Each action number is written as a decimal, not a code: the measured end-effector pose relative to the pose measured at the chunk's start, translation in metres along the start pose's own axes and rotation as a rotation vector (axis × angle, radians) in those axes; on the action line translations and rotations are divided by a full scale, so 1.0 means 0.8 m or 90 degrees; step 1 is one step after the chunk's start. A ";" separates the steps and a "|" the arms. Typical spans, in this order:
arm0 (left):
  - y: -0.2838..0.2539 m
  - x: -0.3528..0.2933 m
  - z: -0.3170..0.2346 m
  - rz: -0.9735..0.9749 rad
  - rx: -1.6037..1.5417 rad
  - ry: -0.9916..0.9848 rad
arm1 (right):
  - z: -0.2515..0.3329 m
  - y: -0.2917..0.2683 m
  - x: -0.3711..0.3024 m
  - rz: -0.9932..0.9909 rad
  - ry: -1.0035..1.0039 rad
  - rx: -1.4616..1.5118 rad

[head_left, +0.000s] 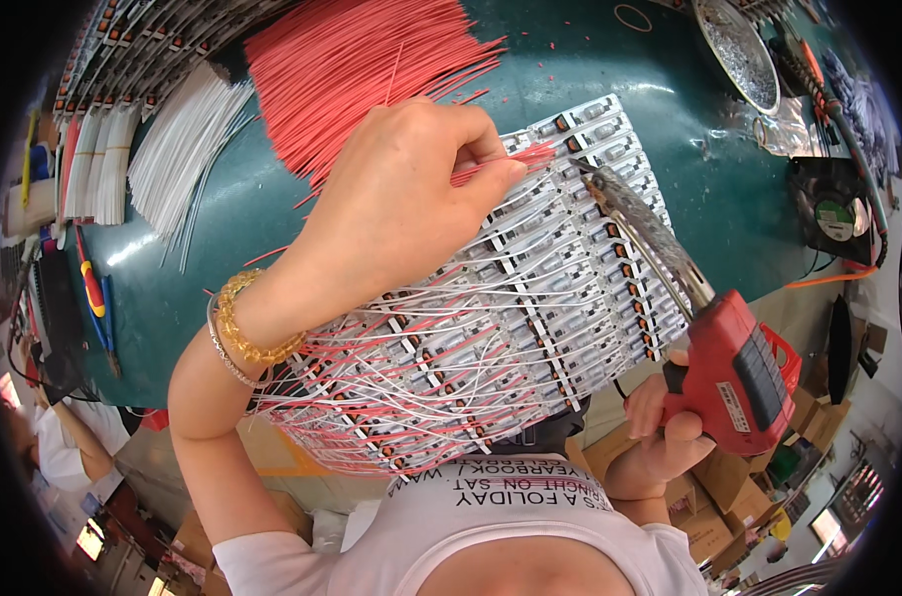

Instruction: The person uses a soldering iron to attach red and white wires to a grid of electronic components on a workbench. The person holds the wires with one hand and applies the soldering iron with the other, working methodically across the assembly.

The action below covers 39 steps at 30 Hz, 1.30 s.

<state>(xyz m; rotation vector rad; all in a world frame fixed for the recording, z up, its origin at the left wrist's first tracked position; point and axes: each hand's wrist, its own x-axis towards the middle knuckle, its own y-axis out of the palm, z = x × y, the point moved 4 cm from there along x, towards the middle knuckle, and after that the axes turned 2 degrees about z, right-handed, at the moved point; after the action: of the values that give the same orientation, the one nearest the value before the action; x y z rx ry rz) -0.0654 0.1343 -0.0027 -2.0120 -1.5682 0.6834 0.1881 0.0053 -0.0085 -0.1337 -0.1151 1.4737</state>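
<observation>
My left hand [401, 189] pinches several thin red wires [530, 157] between thumb and fingers, their ends lying over the far edge of a panel [610, 124]. The panel holds rows of small clear and grey parts with orange pieces. Many white and red wires [451, 348] trail from it toward my body. In my right hand [675, 427] is a red soldering gun [739, 387], gripped by its handle. Its dark tip reaches the panel's top right area, close to the red wire ends; whether it touches them I cannot tell.
A big pile of red wires [352, 70] lies beyond my left hand, with white wires [178, 144] left of it. A round metal dish [739, 55] stands far right, near a black fan [833, 214]. Pliers with coloured handles [98, 298] lie left. Another person [69, 442] sits at far left.
</observation>
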 end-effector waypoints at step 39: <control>0.022 -0.019 -0.022 -0.122 0.098 0.145 | -0.004 0.002 -0.003 0.017 0.050 0.093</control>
<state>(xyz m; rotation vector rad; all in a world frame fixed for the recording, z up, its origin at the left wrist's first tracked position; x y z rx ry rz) -0.0443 0.1140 0.0002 -1.7344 -1.5007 0.4682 0.1872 0.0033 -0.0120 -0.0747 0.0580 1.4965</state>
